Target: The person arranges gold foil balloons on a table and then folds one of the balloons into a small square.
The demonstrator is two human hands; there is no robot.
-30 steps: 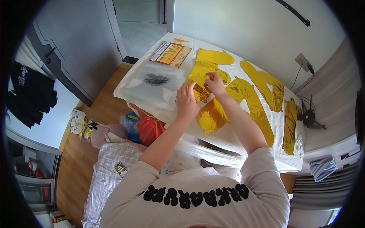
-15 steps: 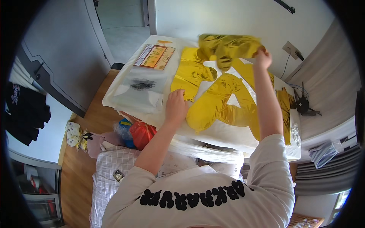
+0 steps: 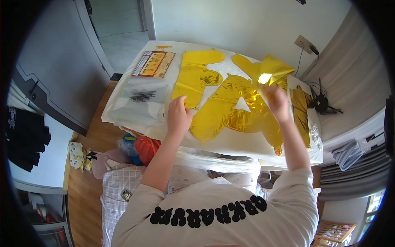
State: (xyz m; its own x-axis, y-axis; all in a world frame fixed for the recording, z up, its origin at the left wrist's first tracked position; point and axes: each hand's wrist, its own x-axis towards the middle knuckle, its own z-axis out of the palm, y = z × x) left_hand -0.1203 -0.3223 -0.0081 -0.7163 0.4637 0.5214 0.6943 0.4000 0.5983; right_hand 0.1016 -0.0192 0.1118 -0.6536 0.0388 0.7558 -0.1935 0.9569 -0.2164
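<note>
Several flat gold foil balloons lie on the white-covered table. My left hand (image 3: 180, 117) is at the lower end of the left balloon (image 3: 191, 76), with its fingers closed on the foil edge. That balloon is spread out, with two rounded arms toward the right. Beside it lies a wide balloon (image 3: 212, 113) with a triangular gap. My right hand (image 3: 276, 101) is smeared by motion over the right side of that balloon. Just beyond the hand, a shiny balloon (image 3: 277, 68) is partly raised and creased; whether my fingers grip it is unclear.
A printed card packet (image 3: 153, 64) and a clear plastic bag (image 3: 142, 99) lie on the table's left. Another gold foil balloon (image 3: 300, 117) lies at the right. A black router (image 3: 322, 101) with cables stands beyond the right edge. A red bag (image 3: 147, 149) sits below the front edge.
The foil my right hand held up now lies flat as the top of the left balloon. My right hand has moved down toward me. My left hand stays at the lower end.
</note>
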